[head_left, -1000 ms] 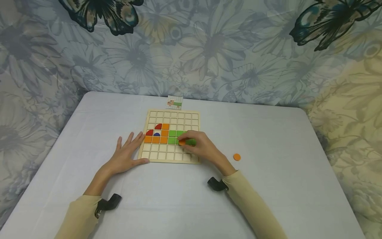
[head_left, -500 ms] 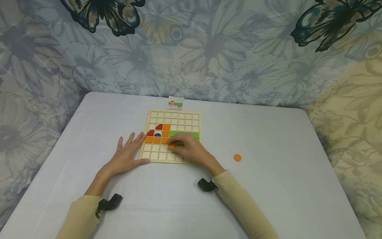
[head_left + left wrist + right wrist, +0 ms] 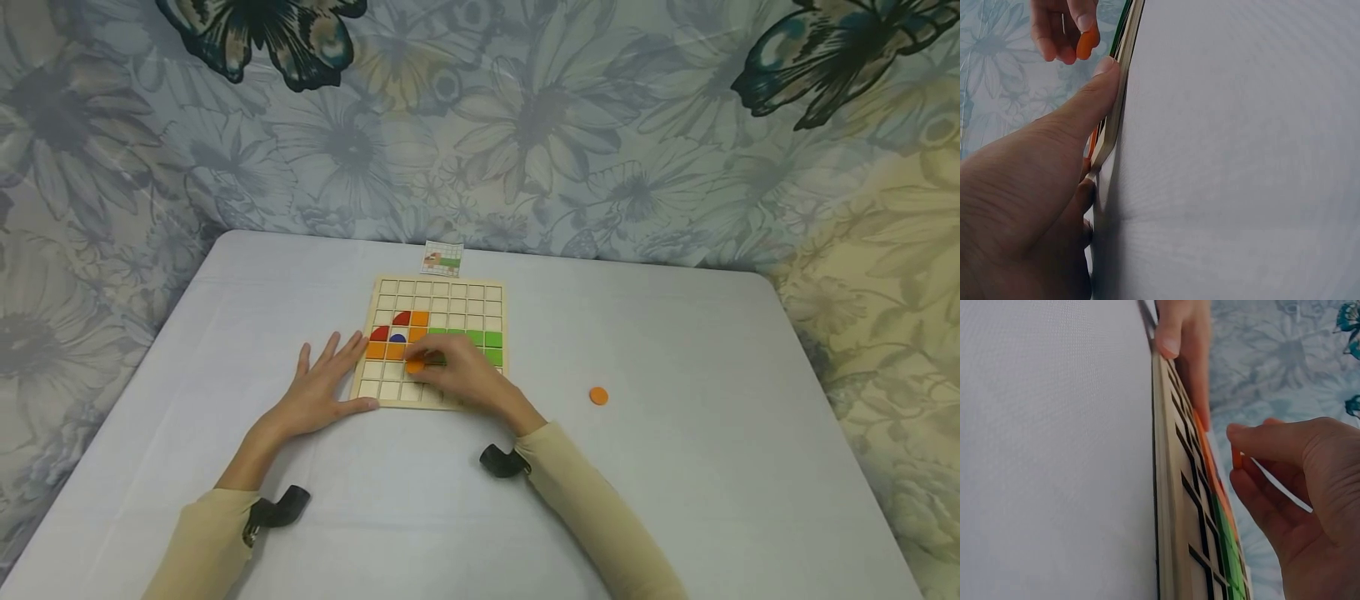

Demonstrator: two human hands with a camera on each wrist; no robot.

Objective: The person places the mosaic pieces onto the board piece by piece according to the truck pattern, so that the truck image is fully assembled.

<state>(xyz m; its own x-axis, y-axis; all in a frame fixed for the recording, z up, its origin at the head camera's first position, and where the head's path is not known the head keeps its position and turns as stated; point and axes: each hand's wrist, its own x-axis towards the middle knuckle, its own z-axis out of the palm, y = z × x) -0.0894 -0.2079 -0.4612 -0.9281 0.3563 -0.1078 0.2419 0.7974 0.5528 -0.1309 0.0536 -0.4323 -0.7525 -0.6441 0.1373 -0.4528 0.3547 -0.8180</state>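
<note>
My right hand (image 3: 465,371) pinches a small orange piece (image 3: 415,366) between thumb and fingertips, over the wooden grid board (image 3: 480,292). In both wrist views the orange piece (image 3: 1088,42) is held a little above the board's surface. My left hand (image 3: 315,400) lies with spread fingers at the board's left side, its thumb at the lower left corner and its fingertips by the left edge. On the board are orange square tiles (image 3: 375,351), green tiles (image 3: 492,357), red quarter-round tiles (image 3: 402,318) and a blue half-round tile (image 3: 397,338). My right hand hides some green tiles.
An orange disc (image 3: 598,396) lies on the white tablecloth (image 3: 675,467) to the right of the board. Behind the board is a small printed card (image 3: 442,258) with a coloured grid picture. A flowered cloth (image 3: 480,133) hangs behind the table.
My right hand has moved left across the board with the orange piece, from above the green tiles to just below the orange ones. The left hand has stayed in place.
</note>
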